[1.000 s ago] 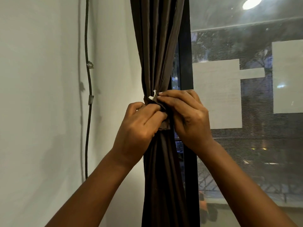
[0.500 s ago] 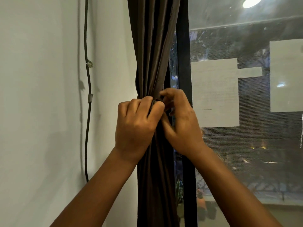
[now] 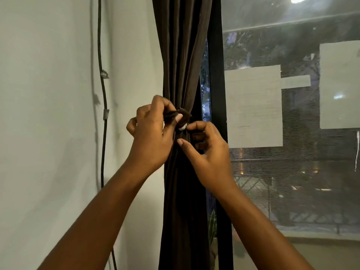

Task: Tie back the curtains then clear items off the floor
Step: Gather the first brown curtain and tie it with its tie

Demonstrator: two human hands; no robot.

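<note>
Curtain (image 3: 181, 55) cloth hangs dark brown in the middle, bunched into one thick rope between the pale wall (image 3: 48, 133) and the black window frame (image 3: 217, 75). Far left, the wall is bare and wide, with lots of open room. A thin black cable (image 3: 102, 90) runs down the wall, held by small clips, well apart from the curtain. Next comes the left hand (image 3: 150, 137), raised at the curtain's left edge. Its fingers are curled and pinch a dark tie-back strip (image 3: 182, 114) that wraps the bunched cloth. A small white piece (image 3: 182, 127) shows just under the strip; what it is cannot be told. Just right of that is the right hand (image 3: 208, 152), in front of the curtain's right edge. Its first finger and thumb are bent close to the white piece, but whether they really pinch it cannot be told. Right of the frame, the window (image 3: 292, 172) is big, with pale paper sheets (image 3: 253, 106) stuck on it.
</note>
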